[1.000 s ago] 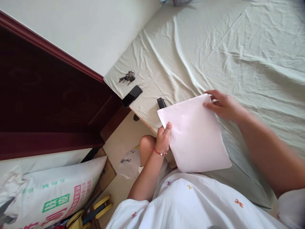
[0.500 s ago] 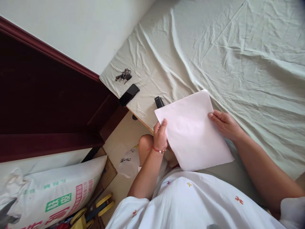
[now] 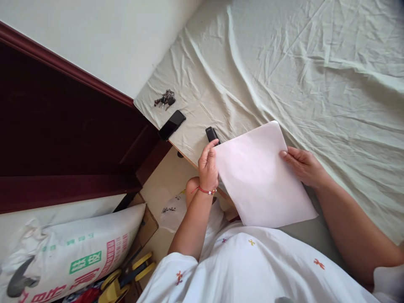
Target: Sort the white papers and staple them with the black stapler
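Observation:
A blank white sheet of paper (image 3: 257,176) is held over my lap, just above the edge of the bed. My left hand (image 3: 208,166) pinches its upper left corner, thumb on top and fingers behind. The right edge is gripped by my right hand (image 3: 304,165), its thumb lying on the front face. Close beyond my left fingertips, a small black case-like object (image 3: 211,134) rests on the sheet, its near end partly hidden by the hand. I cannot tell whether there is more than one sheet.
A black phone (image 3: 172,125) lies at the bed's edge, with a bunch of keys (image 3: 166,99) behind it. Wrinkled pale green bedding (image 3: 315,84) spreads ahead and right. A dark red wooden panel (image 3: 63,113) stands left; a printed white sack (image 3: 85,248) lies below it.
My left hand has slid up to the paper's upper left corner from lower on its left edge. The paper and my right hand have shifted slightly right.

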Available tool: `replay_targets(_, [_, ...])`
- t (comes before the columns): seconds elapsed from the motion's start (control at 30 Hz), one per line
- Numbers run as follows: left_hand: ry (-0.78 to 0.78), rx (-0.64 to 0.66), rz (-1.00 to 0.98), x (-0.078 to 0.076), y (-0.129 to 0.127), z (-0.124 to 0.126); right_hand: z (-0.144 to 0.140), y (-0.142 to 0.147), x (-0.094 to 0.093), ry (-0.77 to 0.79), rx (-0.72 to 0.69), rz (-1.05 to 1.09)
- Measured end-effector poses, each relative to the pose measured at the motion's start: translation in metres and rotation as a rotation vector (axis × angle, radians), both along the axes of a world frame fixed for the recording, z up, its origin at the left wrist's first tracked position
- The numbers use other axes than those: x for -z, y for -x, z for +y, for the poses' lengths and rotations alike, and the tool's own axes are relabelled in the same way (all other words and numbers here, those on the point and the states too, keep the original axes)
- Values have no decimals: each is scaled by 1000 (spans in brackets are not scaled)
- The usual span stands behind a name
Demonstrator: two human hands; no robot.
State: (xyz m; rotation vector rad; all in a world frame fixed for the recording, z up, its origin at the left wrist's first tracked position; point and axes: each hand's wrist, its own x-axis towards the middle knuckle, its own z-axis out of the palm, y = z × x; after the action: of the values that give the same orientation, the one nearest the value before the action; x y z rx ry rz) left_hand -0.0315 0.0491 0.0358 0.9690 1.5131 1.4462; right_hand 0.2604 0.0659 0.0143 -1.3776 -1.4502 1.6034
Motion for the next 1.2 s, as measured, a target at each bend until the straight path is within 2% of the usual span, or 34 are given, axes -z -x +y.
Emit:
replay_targets(0.2, [-22, -6, 149, -2, 2, 4, 1, 0, -7, 136, 9, 136])
replay_targets(0.37, [-21, -15, 329, 1, 3, 5, 2, 1, -10, 124, 32, 108])
replay_targets(0.53, [19, 38, 378, 5, 11, 6, 3, -1, -8, 111, -5, 47])
replay_targets(0.63, [78, 24, 316, 7, 14, 8, 5, -2, -6, 77, -43, -24])
replay_targets(0.87, [325, -34, -38, 4, 17, 9, 8, -3, -11, -13, -94, -216])
replay_targets(1.0, [366, -50, -55, 3, 18, 9, 9, -2, -9, -81, -108, -298])
replay_targets(1.2, [430, -186, -33, 12, 17, 14, 6, 7, -9, -189, -42, -403])
